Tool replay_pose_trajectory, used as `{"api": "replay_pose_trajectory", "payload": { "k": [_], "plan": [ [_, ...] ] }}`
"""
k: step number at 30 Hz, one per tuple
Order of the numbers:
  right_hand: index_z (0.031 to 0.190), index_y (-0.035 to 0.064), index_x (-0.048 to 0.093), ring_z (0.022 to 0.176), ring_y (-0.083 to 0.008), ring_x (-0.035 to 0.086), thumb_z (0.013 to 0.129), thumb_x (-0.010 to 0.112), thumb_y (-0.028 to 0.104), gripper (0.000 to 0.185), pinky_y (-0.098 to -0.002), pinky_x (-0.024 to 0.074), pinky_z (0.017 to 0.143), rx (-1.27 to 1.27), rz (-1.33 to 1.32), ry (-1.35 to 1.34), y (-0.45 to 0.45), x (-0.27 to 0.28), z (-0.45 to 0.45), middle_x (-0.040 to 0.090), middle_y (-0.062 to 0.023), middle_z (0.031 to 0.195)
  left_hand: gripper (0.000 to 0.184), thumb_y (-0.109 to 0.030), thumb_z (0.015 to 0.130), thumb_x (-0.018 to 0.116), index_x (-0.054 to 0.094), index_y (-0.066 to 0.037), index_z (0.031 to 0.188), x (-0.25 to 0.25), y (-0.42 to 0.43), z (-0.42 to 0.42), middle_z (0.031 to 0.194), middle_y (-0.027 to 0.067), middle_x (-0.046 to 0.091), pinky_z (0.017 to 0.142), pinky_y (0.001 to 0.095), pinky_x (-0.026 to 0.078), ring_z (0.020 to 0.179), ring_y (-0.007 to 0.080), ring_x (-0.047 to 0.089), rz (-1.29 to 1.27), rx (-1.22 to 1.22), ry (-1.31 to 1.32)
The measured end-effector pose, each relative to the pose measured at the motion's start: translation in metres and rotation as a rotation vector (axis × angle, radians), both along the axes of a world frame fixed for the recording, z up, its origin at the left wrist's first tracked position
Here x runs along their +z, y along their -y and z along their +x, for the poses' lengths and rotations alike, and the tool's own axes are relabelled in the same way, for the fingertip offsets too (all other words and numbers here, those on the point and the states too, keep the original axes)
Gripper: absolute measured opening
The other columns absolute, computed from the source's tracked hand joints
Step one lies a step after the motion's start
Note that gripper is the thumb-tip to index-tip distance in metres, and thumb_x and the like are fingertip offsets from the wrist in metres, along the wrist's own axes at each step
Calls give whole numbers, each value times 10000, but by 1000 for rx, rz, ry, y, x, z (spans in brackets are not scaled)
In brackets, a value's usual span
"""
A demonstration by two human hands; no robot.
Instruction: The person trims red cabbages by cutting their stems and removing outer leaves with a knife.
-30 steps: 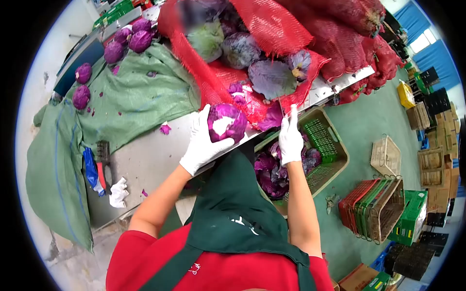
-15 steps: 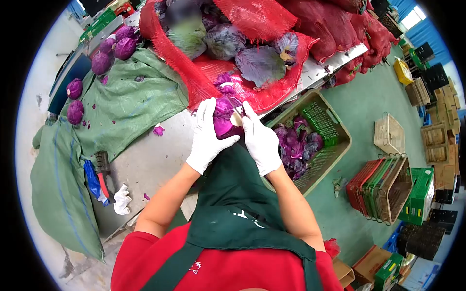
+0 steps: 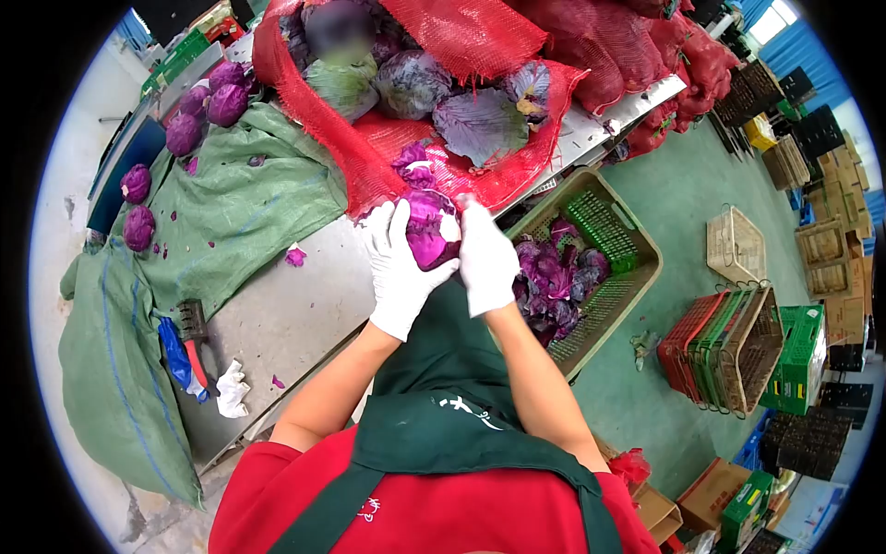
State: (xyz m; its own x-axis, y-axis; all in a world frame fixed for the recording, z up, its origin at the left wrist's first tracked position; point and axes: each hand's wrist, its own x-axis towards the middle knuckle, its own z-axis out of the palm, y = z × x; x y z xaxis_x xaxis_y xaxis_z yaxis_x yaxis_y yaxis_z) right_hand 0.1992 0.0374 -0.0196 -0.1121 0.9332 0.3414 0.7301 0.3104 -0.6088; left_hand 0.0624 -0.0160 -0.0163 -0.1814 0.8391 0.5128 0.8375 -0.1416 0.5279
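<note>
A red cabbage (image 3: 429,235) with a pale cut stem end sits between my two white-gloved hands, just above the metal table's front edge. My left hand (image 3: 399,277) is wrapped round its left side, thumb along the near face. My right hand (image 3: 484,257) is at its right side, beside the stem end, fingers curled and slightly blurred. Whether a small tool is inside those fingers is hidden. Loose purple leaves (image 3: 415,166) lie just beyond the cabbage on a red mesh sack (image 3: 360,171), which lies open around several untrimmed cabbages (image 3: 415,83).
A plastic crate (image 3: 614,319) holding purple leaves stands at my right below the table. On the left, several trimmed cabbages (image 3: 183,135) rest by a green woven sheet (image 3: 249,185). A red-handled tool (image 3: 195,346) and crumpled white cloth (image 3: 233,390) lie near the left edge.
My right hand has turned more upright and moved slightly down along the cabbage's right side. My left hand keeps its hold. The whole view has shifted slightly.
</note>
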Motion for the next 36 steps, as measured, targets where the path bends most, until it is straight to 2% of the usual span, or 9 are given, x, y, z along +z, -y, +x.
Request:
{"api": "replay_pose_trajectory", "payload": {
  "k": [2, 4, 6, 9, 11, 12, 16, 21, 36],
  "plan": [
    [1326, 99, 592, 993, -262, 659, 1071, 344, 361, 443, -363, 508, 857, -20, -234, -381, -29, -22, 21, 655, -132, 1243, 1137, -380, 572, 913, 302, -79, 1482, -5, 9, -1, 1458, 184, 312, 1145, 507, 270, 1359, 409, 311, 2, -11, 0],
    [1318, 79, 601, 948, -169, 640, 1076, 369, 367, 442, -300, 482, 868, 13, -157, -437, -32, -2, 32, 672, -78, 1243, 1138, -380, 570, 919, 305, -72, 1477, -5, 8, -8, 1448, 199, 316, 1145, 500, 273, 1352, 408, 318, 30, -34, 22],
    [1344, 128, 570, 1134, -313, 638, 1048, 431, 376, 410, -374, 482, 958, 136, -403, -450, -22, 7, 30, 650, -168, 1251, 1125, -385, 586, 918, 304, -70, 1475, -4, 8, -15, 1446, 212, 314, 1142, 495, 283, 1345, 405, 327, 8, -41, 61],
    [1333, 143, 577, 1036, -323, 674, 1032, 473, 375, 395, -395, 514, 893, 201, -276, -367, -8, 21, 32, 687, -161, 1155, 1111, -392, 608, 916, 301, -61, 1473, -3, 2, -23, 1447, 221, 313, 1139, 485, 297, 1345, 399, 331, -1, -55, 105],
    [1336, 163, 578, 888, -335, 701, 1022, 491, 373, 388, -422, 541, 788, 117, -296, -61, 2, 31, 38, 717, -142, 1044, 1117, -391, 606, 918, 299, -53, 1472, 0, 5, -24, 1442, 223, 320, 1143, 480, 297, 1349, 398, 329, -34, -70, 168],
    [1346, 156, 575, 701, -342, 689, 1010, 505, 370, 404, -447, 537, 645, 140, -92, -37, 7, 28, 36, 720, -132, 855, 1120, -384, 601, 921, 299, -53, 1472, 0, 5, -24, 1439, 223, 324, 1144, 480, 296, 1351, 401, 327, -28, -68, 140],
    [1394, 115, 534, 546, -330, 634, 997, 517, 358, 466, -446, 487, 501, -66, -71, 93, 15, 33, 20, 643, -137, 635, 1120, -368, 596, 927, 300, -57, 1470, -1, 4, -23, 1439, 221, 323, 1140, 483, 300, 1346, 403, 331, -15, -60, 150],
    [1481, 234, 432, 591, -352, 646, 1033, 434, 373, 469, -458, 505, 565, 105, -213, -30, 7, 20, 0, 656, -190, 698, 1114, -358, 593, 929, 303, -60, 1465, 1, 6, -24, 1435, 220, 324, 1139, 483, 299, 1341, 399, 333, -34, -71, 164],
    [1356, 222, 585, 556, -301, 646, 1004, 515, 388, 395, -405, 507, 519, 87, 45, 47, 11, 14, -5, 674, -113, 690, 1116, -372, 592, 926, 300, -61, 1463, -5, 5, -17, 1428, 219, 332, 1125, 491, 306, 1331, 400, 340, 21, -21, 109]
  ]
}}
